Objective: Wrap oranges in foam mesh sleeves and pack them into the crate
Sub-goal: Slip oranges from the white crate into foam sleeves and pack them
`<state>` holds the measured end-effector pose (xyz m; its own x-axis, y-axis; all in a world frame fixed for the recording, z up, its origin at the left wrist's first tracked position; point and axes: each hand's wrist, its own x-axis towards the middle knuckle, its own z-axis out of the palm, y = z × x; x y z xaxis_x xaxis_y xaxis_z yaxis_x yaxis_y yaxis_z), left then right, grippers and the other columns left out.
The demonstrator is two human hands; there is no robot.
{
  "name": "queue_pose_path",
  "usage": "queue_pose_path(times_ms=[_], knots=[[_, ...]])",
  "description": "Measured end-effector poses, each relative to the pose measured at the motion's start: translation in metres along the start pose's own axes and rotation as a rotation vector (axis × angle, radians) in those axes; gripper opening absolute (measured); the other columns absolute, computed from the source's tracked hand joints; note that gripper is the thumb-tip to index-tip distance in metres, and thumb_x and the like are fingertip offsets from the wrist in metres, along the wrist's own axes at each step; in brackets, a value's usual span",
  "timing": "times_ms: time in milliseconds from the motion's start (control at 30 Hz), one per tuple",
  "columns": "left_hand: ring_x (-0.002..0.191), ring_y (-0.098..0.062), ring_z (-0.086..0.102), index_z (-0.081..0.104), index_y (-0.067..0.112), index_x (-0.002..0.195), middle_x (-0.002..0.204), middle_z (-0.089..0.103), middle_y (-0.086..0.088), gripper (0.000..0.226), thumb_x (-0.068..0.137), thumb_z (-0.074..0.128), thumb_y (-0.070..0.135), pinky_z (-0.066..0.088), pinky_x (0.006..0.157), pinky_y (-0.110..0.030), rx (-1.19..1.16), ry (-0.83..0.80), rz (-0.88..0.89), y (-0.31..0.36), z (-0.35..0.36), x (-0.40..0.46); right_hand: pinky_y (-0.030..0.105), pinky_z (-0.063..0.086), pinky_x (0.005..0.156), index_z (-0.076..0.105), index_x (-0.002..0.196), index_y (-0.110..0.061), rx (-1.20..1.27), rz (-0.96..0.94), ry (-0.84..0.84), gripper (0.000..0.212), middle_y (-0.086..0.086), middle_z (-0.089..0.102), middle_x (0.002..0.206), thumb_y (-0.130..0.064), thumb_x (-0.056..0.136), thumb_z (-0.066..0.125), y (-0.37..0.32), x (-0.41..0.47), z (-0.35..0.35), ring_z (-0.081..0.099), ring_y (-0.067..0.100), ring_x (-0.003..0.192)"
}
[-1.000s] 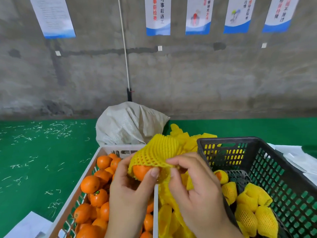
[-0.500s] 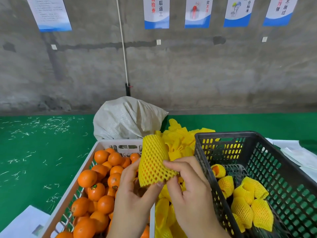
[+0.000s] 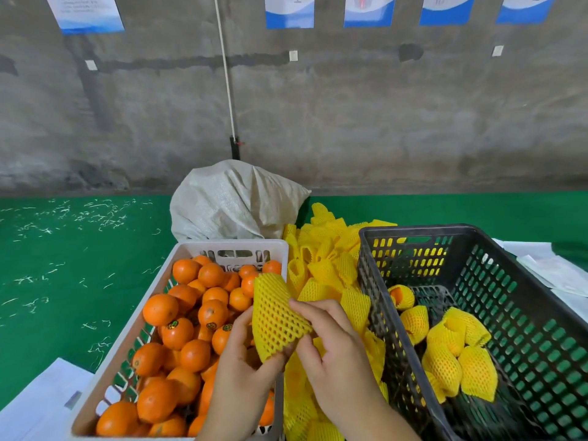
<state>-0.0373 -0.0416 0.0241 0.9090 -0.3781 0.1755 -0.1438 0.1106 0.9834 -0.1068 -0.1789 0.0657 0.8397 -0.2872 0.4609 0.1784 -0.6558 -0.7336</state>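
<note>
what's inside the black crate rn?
The black crate holds a handful of oranges in yellow foam sleeves on its left floor; one shows orange peel. The near end is cut off by the frame edge.

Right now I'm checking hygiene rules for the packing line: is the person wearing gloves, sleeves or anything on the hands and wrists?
No gloves. The left hand and right hand are both bare, with short, unpainted nails. No ring, watch or bracelet shows, and no sleeve covers the forearms as far as the bottom edge of the picture.
</note>
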Motion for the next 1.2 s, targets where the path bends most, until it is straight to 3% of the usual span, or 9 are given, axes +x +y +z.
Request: queue_pose_path(times_ms=[167,333,467,633,767,900,967,1067,1200], knots=[[0.102,-0.029,0.074,0.065,0.059,0.113,0.121,0.073,-0.010,0.037,0.085,0.073,0.036,0.060,0.077,-0.035,-0.056,0.078,-0.104,-0.031,-0.008,0.002,0.012,0.046,0.077,0.068,0.117,-0.027,0.016,-0.056,0.044,0.023,-0.021,0.054,0.106,-0.018,0.097,0.062,0.006,-0.007,0.009,0.058,0.002,0.094],[0.098,-0.027,0.074,0.064,0.058,0.112,0.117,0.074,-0.008,0.049,0.086,0.073,0.018,0.061,0.074,-0.031,-0.059,0.028,-0.132,-0.045,-0.003,-0.002,0.008,0.043,0.084,0.040,0.115,-0.054,0.081,0.167,-0.121,0.050,-0.029,0.042,0.117,-0.018,0.089,0.062,0.014,-0.016,0.021,0.048,-0.005,0.111],[0.104,-0.032,0.073,0.059,0.050,0.124,0.121,0.072,-0.012,0.065,0.091,0.072,-0.004,0.063,0.081,-0.042,0.022,0.031,-0.206,-0.061,-0.009,-0.001,0.011,0.039,0.078,0.045,0.100,-0.046,0.037,0.160,-0.139,0.040,-0.026,0.041,0.107,-0.014,0.080,0.060,0.023,-0.021,0.020,0.048,-0.005,0.098],[0.122,-0.041,0.062,0.046,0.025,0.147,0.136,0.063,-0.017,0.074,0.090,0.067,-0.018,0.049,0.106,-0.061,0.091,0.042,-0.221,-0.064,-0.005,0.000,0.014,0.047,0.088,0.042,0.119,-0.053,0.339,0.335,-0.190,0.046,-0.028,0.049,0.119,-0.057,0.079,0.067,0.026,-0.027,0.027,0.056,0.000,0.112],[0.111,-0.019,0.066,0.044,0.046,0.135,0.124,0.066,-0.001,0.084,0.085,0.076,-0.013,0.054,0.094,-0.038,0.240,-0.061,-0.081,-0.040,0.007,-0.008,0.028,0.055,0.097,0.038,0.139,-0.050,0.619,0.631,-0.200,0.088,-0.020,0.056,0.133,-0.073,0.062,0.074,0.028,-0.016,0.031,0.060,0.001,0.117],[0.104,-0.006,0.061,0.025,0.071,0.135,0.121,0.058,0.016,0.088,0.090,0.081,0.020,0.048,0.087,-0.018,0.339,-0.197,-0.002,-0.034,0.014,-0.011,0.018,0.055,0.084,0.040,0.136,-0.053,0.635,0.727,0.009,0.088,-0.027,0.057,0.129,-0.057,0.059,0.082,0.044,-0.006,0.021,0.060,-0.005,0.112],[0.103,-0.014,0.062,0.019,0.064,0.146,0.119,0.057,0.019,0.083,0.093,0.077,0.038,0.050,0.087,-0.020,0.338,-0.185,0.013,-0.039,0.011,-0.006,0.029,0.054,0.092,0.039,0.136,-0.062,0.602,0.734,0.136,0.085,-0.029,0.055,0.133,-0.055,0.064,0.083,0.063,0.003,-0.002,0.058,0.002,0.117],[0.094,-0.020,0.065,0.028,0.047,0.151,0.118,0.061,0.013,0.069,0.095,0.069,0.042,0.056,0.081,-0.032,0.392,-0.074,-0.041,-0.055,-0.011,0.010,0.033,0.055,0.084,0.044,0.121,-0.071,0.388,0.659,0.304,0.065,-0.026,0.060,0.124,-0.040,0.080,0.083,0.104,0.018,-0.052,0.061,0.009,0.109],[0.121,-0.022,0.060,0.043,0.034,0.147,0.134,0.061,0.007,0.048,0.103,0.063,0.037,0.050,0.100,-0.042,0.812,-0.143,-0.262,-0.083,-0.042,0.034,0.039,0.046,0.095,0.034,0.144,-0.045,-0.032,0.715,0.455,0.075,-0.002,0.041,0.141,-0.031,0.086,0.079,0.162,0.026,-0.094,0.051,0.022,0.124]])
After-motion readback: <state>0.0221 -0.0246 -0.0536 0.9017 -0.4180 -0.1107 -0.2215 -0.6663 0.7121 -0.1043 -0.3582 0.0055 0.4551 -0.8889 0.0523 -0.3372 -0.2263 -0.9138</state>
